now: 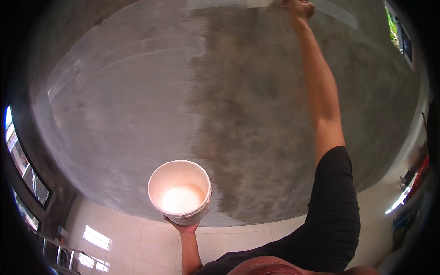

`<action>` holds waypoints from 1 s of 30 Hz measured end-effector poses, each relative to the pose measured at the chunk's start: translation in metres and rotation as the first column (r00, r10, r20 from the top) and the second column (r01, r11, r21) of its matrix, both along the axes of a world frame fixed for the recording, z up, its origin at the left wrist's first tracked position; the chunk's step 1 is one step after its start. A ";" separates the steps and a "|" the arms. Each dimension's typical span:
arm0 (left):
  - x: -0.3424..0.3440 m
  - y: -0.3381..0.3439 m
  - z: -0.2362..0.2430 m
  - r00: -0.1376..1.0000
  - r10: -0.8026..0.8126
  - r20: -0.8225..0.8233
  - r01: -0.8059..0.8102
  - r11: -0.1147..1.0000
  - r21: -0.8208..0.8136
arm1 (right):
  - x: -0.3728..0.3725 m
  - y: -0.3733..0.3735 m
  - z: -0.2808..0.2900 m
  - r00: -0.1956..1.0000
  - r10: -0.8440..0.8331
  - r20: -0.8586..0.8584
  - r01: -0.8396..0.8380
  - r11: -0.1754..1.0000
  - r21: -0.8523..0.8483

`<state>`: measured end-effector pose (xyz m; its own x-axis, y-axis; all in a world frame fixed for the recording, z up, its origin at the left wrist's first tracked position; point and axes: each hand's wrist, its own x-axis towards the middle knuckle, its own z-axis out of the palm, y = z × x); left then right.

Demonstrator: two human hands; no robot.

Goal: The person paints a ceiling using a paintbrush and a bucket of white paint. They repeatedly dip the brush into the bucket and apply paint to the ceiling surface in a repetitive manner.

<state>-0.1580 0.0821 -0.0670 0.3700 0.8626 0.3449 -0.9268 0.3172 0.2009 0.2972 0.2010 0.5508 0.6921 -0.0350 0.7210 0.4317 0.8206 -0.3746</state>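
My left hand (187, 228) supports a white bucket (179, 168) from below, its fingers wrapped round the lower side. White liquid paint (183, 198) lies inside the bucket, whose outer wall is smeared. High up at the top edge, my right hand (300, 8) is closed, with the arm stretched out to the wall. Beside its fingers shows the pale edge of what looks like a wide paintbrush (260, 3), touching the wall; most of it is cut off. The wall's left part (123, 105) has a light grey coat, while bare darker cement (256, 105) spans the right.
Pale floor tiles (156, 240) run along the wall's foot. A dark-framed window (32, 176) stands at the left, and another window (398, 32) at the upper right. Assorted blurred items, one of them red (419, 176), stand at the right edge.
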 end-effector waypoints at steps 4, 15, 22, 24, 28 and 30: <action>0.007 0.004 0.020 0.995 -0.033 0.096 0.041 0.996 -0.079 | 0.082 -0.068 -0.004 0.956 -0.277 -0.093 0.280 0.960 0.026; -0.006 -0.008 0.034 0.998 0.029 -0.049 -0.031 0.998 -0.051 | -0.005 0.012 0.011 0.357 -0.903 0.238 0.924 0.379 0.052; -0.007 -0.036 0.077 0.988 0.124 0.092 -0.089 0.944 -0.318 | -0.243 0.114 0.011 0.504 -0.750 0.428 0.681 0.650 0.337; -0.010 -0.029 0.068 0.997 0.065 0.047 -0.053 0.974 -0.220 | -0.270 0.120 0.019 0.552 -0.711 0.436 0.604 0.701 0.378; -0.009 -0.029 0.056 0.983 0.180 -0.031 -0.183 0.968 -0.170 | -0.244 0.097 0.015 0.703 -0.564 0.433 0.508 0.824 0.250; -0.011 -0.033 0.048 0.985 0.171 -0.039 -0.174 0.978 -0.112 | -0.202 0.072 0.015 0.771 -0.481 0.417 0.461 0.874 0.155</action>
<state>-0.1692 0.0492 -0.0186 0.2207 0.9474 0.2317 -0.9640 0.1757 0.1998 0.0951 0.2730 0.5654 0.2012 -0.3108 0.9289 0.8757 0.4820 -0.0284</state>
